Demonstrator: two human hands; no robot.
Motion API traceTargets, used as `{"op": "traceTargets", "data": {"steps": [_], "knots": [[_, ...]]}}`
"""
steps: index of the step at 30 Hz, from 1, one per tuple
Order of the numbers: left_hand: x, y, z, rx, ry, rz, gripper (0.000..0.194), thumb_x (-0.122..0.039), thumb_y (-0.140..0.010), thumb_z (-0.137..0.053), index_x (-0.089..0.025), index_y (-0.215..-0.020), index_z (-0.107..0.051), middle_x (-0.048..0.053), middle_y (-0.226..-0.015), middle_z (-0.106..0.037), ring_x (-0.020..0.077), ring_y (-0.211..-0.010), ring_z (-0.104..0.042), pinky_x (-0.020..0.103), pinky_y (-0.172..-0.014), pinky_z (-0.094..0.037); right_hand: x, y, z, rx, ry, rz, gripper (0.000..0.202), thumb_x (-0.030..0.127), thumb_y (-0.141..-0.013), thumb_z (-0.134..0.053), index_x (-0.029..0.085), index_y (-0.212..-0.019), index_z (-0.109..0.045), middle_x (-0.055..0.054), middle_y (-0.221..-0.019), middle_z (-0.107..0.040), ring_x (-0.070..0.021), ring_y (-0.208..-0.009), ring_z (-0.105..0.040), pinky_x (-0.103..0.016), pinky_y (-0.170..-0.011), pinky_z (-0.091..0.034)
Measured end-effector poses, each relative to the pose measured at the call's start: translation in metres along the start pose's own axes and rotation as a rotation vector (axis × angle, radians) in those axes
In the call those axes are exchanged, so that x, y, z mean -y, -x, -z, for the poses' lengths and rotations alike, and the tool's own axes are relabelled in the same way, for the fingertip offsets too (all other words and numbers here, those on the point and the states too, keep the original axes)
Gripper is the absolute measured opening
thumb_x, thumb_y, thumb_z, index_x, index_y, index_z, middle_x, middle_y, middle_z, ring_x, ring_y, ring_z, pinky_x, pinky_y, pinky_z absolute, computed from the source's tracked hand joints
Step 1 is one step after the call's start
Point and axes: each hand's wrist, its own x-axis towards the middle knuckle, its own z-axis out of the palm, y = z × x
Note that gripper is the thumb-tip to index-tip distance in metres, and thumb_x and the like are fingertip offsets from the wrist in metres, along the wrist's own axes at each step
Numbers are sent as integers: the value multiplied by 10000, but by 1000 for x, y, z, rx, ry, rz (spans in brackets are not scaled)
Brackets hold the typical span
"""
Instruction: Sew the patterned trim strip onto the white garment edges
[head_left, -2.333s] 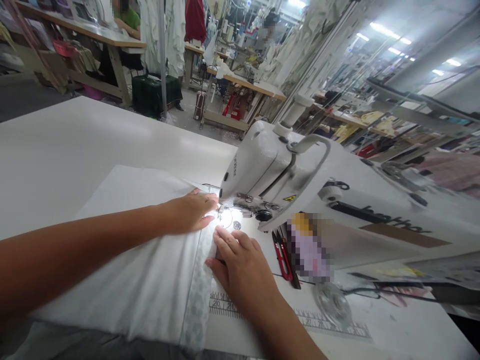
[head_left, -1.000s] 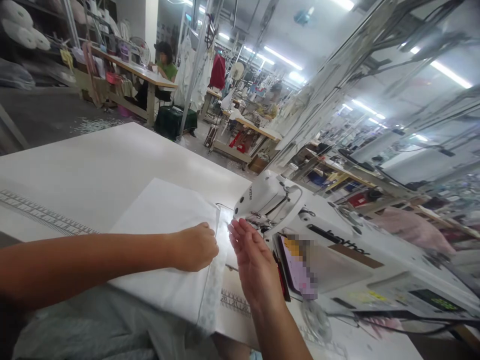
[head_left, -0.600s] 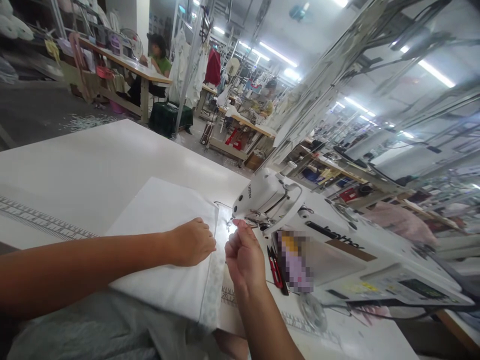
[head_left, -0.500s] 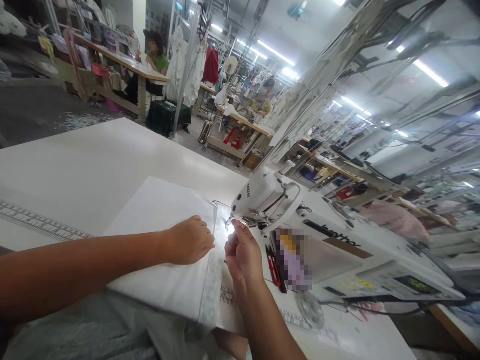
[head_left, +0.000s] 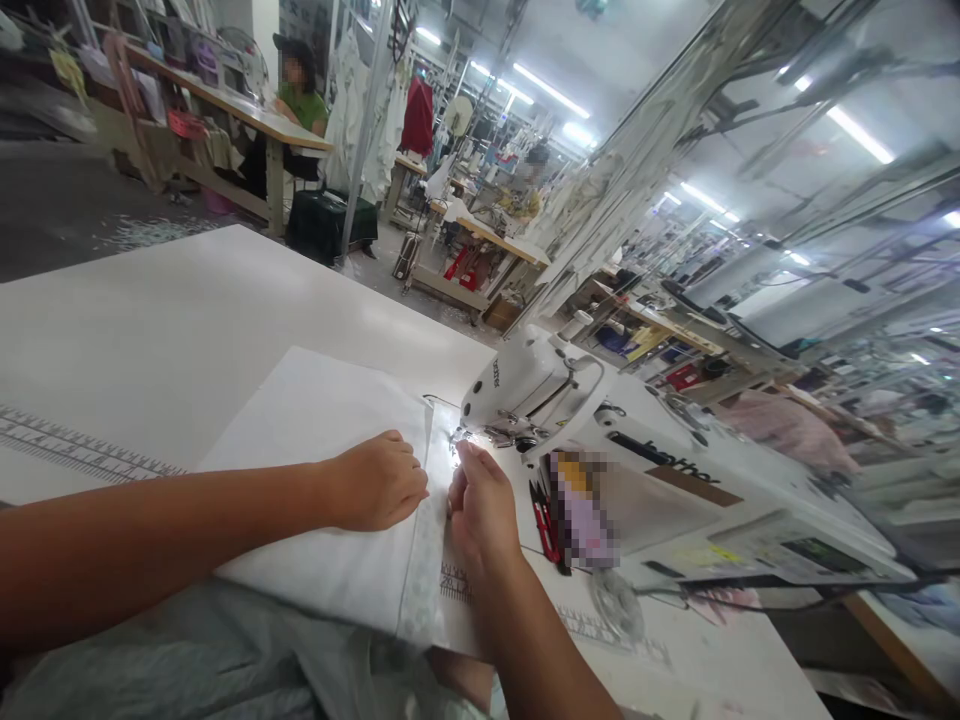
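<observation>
White fabric (head_left: 300, 420) lies flat over the table, with a pale patterned strip (head_left: 420, 590) along its right edge. My left hand (head_left: 384, 482) rests on it near that strip, fingers curled closed on the cloth. Just right of the strip, my right hand (head_left: 484, 505) is closed, thumb and fingers pressed together close to the lit needle area of the white sewing machine (head_left: 525, 375). Whatever sits between those fingertips is hidden. The needle itself is too small to make out.
Red-handled thread snips (head_left: 544, 525) lie beside the machine's base, near a clear plastic disc (head_left: 616, 605). Ruler markings (head_left: 82, 440) run across the white table (head_left: 150, 310). Grey cloth (head_left: 225, 660) hangs at the front. A co-worker (head_left: 300, 95) sits at another table behind.
My right hand has turned slightly, its fingers lower and closer to the table by the needle area. The left hand and fabric look nearly the same; the view has shifted a little.
</observation>
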Motion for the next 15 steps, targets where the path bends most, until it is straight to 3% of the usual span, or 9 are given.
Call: {"op": "traceTargets", "data": {"steps": [4, 10, 15], "knots": [[-1, 1, 2, 3, 8, -2, 287, -216, -909, -464, -160, -631, -507, 20, -605, -569, 160, -592, -492, 330, -689, -370, 1, -8, 3, -42, 30, 47, 345, 422, -676, -713, 223, -653, -432, 127, -446, -266, -63, -395, -176, -230, -384, -127], [-1, 2, 4, 1, 26, -11, 296, -207, -909, -458, -162, -617, -485, 21, -593, -554, 153, -583, -477, 324, -693, -373, -2, -19, 29, -107, 141, 94, 373, 463, -673, -669, 242, -615, -374, 130, -436, -224, -64, -390, -140, -240, -377, -103], [0, 2, 2, -26, 53, -23, 305, -211, -915, -448, -170, -613, -461, 19, -580, -537, 153, -573, -466, 322, -693, -369, -1, -31, 26, -91, 277, 196, 360, 475, -703, -644, 233, -602, -397, 96, -467, -307, -82, -422, -259, -243, -401, -216]]}}
